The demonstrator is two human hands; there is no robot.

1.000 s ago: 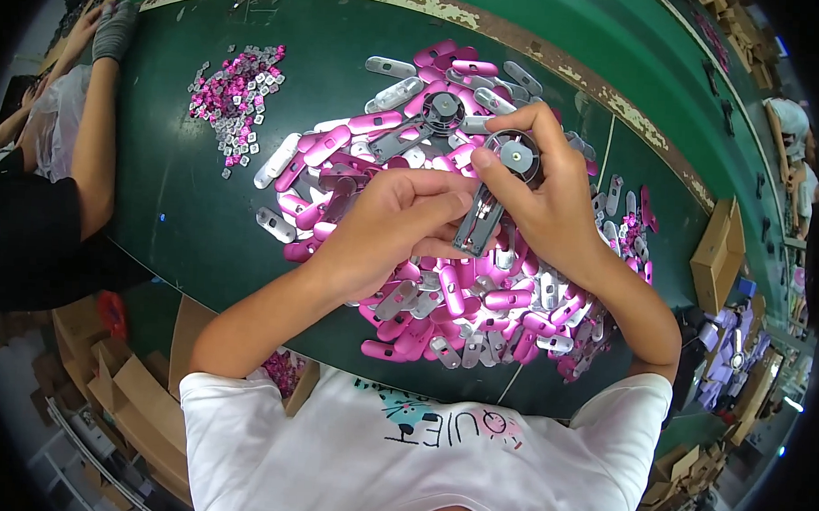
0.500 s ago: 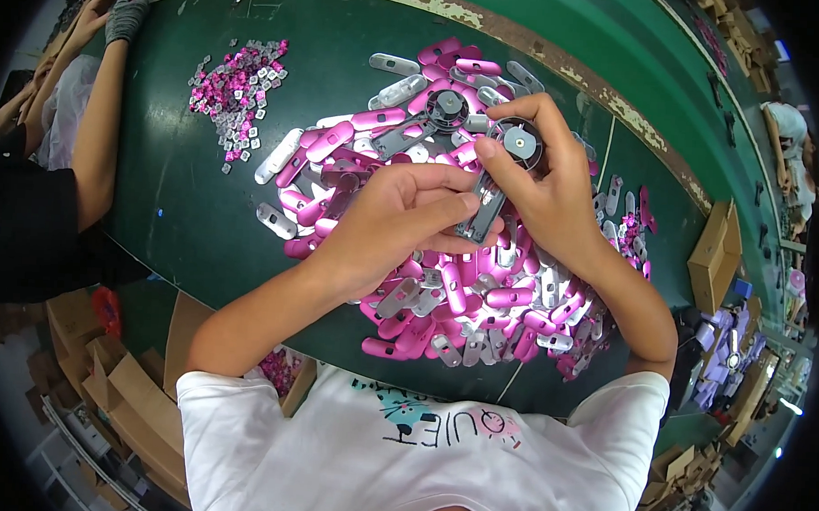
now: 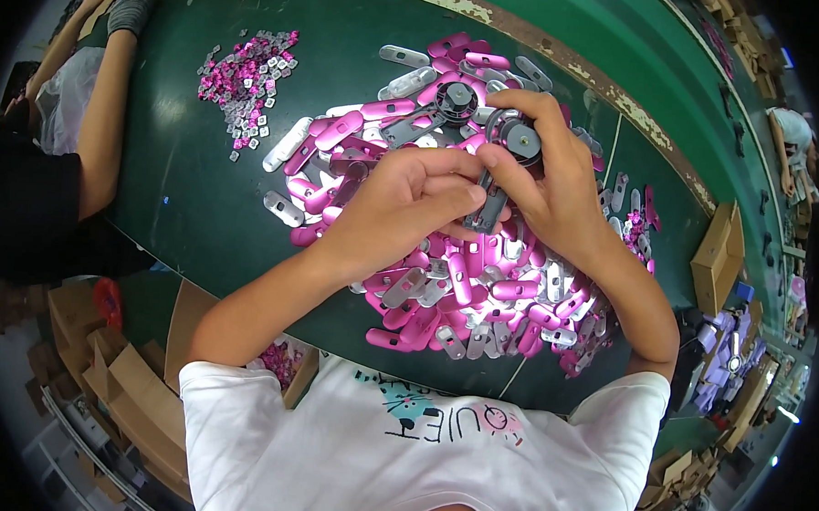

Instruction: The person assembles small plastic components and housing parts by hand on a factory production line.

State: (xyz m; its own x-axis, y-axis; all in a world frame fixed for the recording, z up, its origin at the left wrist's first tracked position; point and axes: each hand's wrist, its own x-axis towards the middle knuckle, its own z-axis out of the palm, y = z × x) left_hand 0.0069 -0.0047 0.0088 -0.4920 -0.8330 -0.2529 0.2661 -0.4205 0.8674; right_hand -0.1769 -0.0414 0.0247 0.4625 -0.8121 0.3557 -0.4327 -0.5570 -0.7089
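Observation:
Both my hands are closed on a dark grey fan housing [image 3: 519, 140] with a round head, a motor at its centre and a slim handle. My right hand [image 3: 559, 184] grips the round head between thumb and fingers. My left hand [image 3: 421, 201] pinches the handle lower down, partly covering it. A second dark grey fan housing [image 3: 455, 102] lies just beyond, on a heap of pink oblong shells [image 3: 459, 278] and clear or silvery oblong shells [image 3: 287, 147]. The heap spreads under and around both hands.
Small pink and clear square pieces [image 3: 248, 79] lie in a pile at the far left of the green table [image 3: 210, 219]. A co-worker's gloved hand [image 3: 130, 10] is at the upper left. Cardboard boxes [image 3: 719, 251] stand at the right and lower left.
The held fan housing has tilted slightly, so its handle shows less of its inner face. Both hands keep their hold. The whole view has shifted a little.

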